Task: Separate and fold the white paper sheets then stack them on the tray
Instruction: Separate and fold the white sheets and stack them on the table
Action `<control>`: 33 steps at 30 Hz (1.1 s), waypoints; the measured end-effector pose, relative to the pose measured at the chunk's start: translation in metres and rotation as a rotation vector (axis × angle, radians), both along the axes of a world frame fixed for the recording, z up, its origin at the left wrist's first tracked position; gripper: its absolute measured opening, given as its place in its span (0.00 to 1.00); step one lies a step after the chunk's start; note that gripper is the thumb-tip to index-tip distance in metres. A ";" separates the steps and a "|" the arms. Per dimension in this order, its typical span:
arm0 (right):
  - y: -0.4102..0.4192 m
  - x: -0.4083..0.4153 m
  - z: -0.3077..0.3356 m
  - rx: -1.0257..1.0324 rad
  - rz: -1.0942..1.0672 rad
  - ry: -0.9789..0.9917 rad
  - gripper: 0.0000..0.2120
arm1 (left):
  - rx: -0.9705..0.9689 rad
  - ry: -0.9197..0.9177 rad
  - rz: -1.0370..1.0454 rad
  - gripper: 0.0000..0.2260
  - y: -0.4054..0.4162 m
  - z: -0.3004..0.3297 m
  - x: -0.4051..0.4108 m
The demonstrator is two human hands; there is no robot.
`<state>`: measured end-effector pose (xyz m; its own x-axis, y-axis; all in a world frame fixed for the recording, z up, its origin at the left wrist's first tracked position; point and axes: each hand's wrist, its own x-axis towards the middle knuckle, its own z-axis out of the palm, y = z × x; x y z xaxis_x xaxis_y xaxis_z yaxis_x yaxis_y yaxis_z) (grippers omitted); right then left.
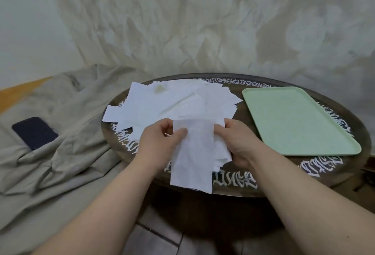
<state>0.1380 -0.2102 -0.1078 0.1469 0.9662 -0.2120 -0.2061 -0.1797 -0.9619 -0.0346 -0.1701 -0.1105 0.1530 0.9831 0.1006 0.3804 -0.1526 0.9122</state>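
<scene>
Step in hand: separating, first sheet. Left hand [162,141] and right hand [237,143] both pinch top edge of one white sheet [192,157], held near side of paper pile [172,102] on bench [284,173]. Green tray [300,120], right of pile, holds nothing yet. Next, probably: pull sheet free of others, fold it, carry to tray.

Left hand [160,143], right hand [237,143] pinching

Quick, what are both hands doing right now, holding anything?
Left hand: pinching the left edge of a white paper sheet.
Right hand: gripping the right side of that sheet; more sheets may be underneath.
</scene>
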 end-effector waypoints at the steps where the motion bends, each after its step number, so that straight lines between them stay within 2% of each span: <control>1: 0.003 0.003 -0.001 0.001 -0.025 0.014 0.07 | -0.007 -0.010 0.004 0.14 0.002 -0.002 0.002; 6: 0.013 0.016 -0.002 0.006 -0.132 0.132 0.03 | -0.084 -0.160 0.116 0.13 0.011 -0.007 0.011; 9: 0.016 0.022 -0.001 0.040 -0.294 0.088 0.05 | -0.249 -0.389 0.211 0.07 0.013 -0.007 0.013; 11: 0.015 0.028 0.001 0.102 -0.400 -0.046 0.09 | -0.321 -0.393 0.201 0.04 0.010 -0.009 0.009; 15: 0.010 0.033 0.004 0.177 -0.464 -0.294 0.12 | -0.359 -0.025 0.102 0.06 0.002 -0.026 0.000; 17: 0.008 0.031 0.006 0.224 -0.461 -0.402 0.13 | -0.373 -0.033 0.128 0.05 0.003 -0.029 -0.001; 20: 0.007 0.028 0.008 0.363 -0.484 -0.732 0.10 | -0.416 -0.169 0.199 0.06 0.005 -0.029 0.001; 22: 0.008 0.025 0.003 0.404 -0.435 -0.948 0.10 | -0.435 -0.137 0.165 0.06 0.001 -0.028 -0.002; 24: 0.010 0.023 -0.010 0.363 -0.288 -1.124 0.12 | -0.358 0.135 0.083 0.05 -0.002 -0.027 -0.009; 26: 0.008 0.023 -0.027 0.249 -0.088 -1.213 0.13 | -0.197 0.448 0.078 0.09 0.001 -0.025 -0.017; 27: 0.006 0.024 -0.035 0.188 0.002 -1.220 0.12 | -0.142 0.463 0.113 0.10 0.004 -0.023 -0.020; 29: 0.003 0.025 -0.044 0.102 0.122 -1.192 0.08 | -0.204 0.284 0.107 0.13 0.008 -0.025 -0.020; 31: 0.002 0.026 -0.046 0.076 0.157 -1.146 0.04 | -0.391 0.076 0.053 0.16 0.007 -0.026 -0.013; 33: 0.001 0.027 -0.044 0.076 0.179 -1.134 0.03 | -0.507 -0.012 0.007 0.20 0.008 -0.028 -0.005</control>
<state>0.1651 -0.2088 -0.1519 0.0756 0.9970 0.0146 0.8076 -0.0526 -0.5874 -0.0399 -0.1625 -0.1382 0.1476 0.9097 -0.3882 0.3686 0.3136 0.8751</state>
